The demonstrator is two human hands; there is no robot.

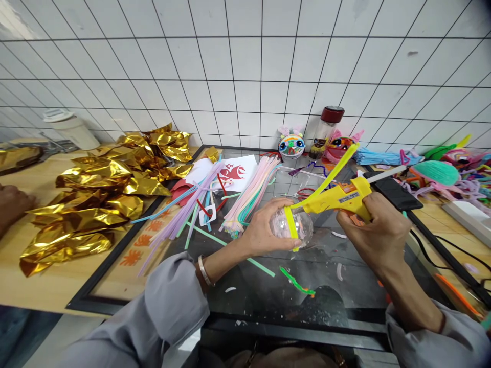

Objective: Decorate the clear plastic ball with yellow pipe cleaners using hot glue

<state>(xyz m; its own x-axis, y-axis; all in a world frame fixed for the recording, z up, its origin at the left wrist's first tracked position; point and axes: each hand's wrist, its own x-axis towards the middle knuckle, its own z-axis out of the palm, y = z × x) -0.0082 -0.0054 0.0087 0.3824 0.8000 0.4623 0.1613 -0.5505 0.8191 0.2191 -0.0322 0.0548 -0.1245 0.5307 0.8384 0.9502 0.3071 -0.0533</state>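
My left hand (264,227) is wrapped round a clear plastic ball (305,227) and holds it above the dark tabletop. A yellow pipe cleaner (291,223) runs around the ball, and its loose end sticks up to the right. In my right hand (378,230) is a yellow hot glue gun (337,197), its nozzle at the upper edge of the ball by the pipe cleaner. A white glue stick (387,174) pokes out of the gun's back. Below the ball lies a short green pipe cleaner piece (297,282).
Bundles of pastel pipe cleaners (253,189) and crumpled gold foil (103,189) lie to the left. Against the tiled wall stand a decorated animal head (291,144) and a glass bottle (326,130). Another person's hand (13,202) rests at far left. Black cables (429,253) run along the right.
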